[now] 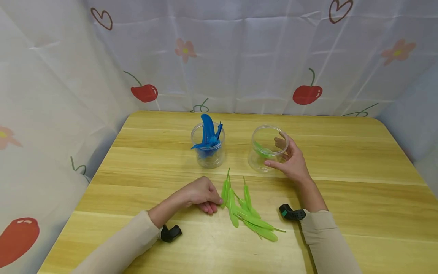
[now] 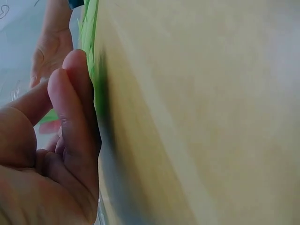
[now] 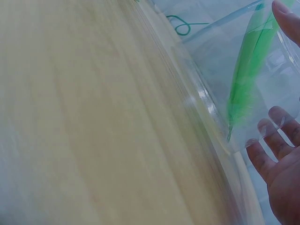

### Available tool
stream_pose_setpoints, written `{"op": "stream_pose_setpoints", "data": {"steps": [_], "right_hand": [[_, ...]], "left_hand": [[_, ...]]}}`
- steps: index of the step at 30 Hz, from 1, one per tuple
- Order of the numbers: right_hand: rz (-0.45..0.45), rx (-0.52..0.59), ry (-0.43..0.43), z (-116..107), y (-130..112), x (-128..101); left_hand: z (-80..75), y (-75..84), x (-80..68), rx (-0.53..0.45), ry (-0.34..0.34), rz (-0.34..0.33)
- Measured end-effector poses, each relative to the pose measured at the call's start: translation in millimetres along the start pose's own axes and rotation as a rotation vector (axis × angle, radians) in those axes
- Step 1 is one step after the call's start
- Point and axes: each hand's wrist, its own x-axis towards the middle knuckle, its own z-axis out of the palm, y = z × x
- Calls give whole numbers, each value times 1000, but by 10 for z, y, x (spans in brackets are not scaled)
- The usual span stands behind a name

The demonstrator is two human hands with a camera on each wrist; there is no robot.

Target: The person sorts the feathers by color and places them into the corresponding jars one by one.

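Note:
My left hand (image 1: pixel 209 198) lies on the wooden table (image 1: pixel 342 160), fingers curled, and pinches the edge of the leftmost green feather (image 1: pixel 224 191) in a loose pile of several green feathers (image 1: pixel 251 219). The left wrist view shows its fingertips (image 2: pixel 75 89) against the green feathers (image 2: pixel 89 28). My right hand (image 1: pixel 285 158) grips a clear plastic jar (image 1: pixel 263 146), thumb in front and fingers behind. One green feather (image 3: pixel 246 70) lies inside that jar (image 3: pixel 206 103), and my fingers (image 3: pixel 274 150) show through its wall.
A second clear jar (image 1: pixel 208 150) holding blue feathers (image 1: pixel 207 133) stands left of the held jar. White cloth with cherries and flowers (image 1: pixel 239 57) walls the table at the back and both sides. Bare wood stretches to the right and along the front.

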Motion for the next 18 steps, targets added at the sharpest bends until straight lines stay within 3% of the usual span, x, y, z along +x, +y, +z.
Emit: {"op": "stream_pose_setpoints", "data": {"steps": [12, 18], "right_hand": [[-1, -10, 4, 1, -16, -14], [0, -14, 3, 2, -14, -5]], "left_hand": [[50, 40, -41, 30, 3, 30], [31, 102, -107, 56, 3, 79]]}}
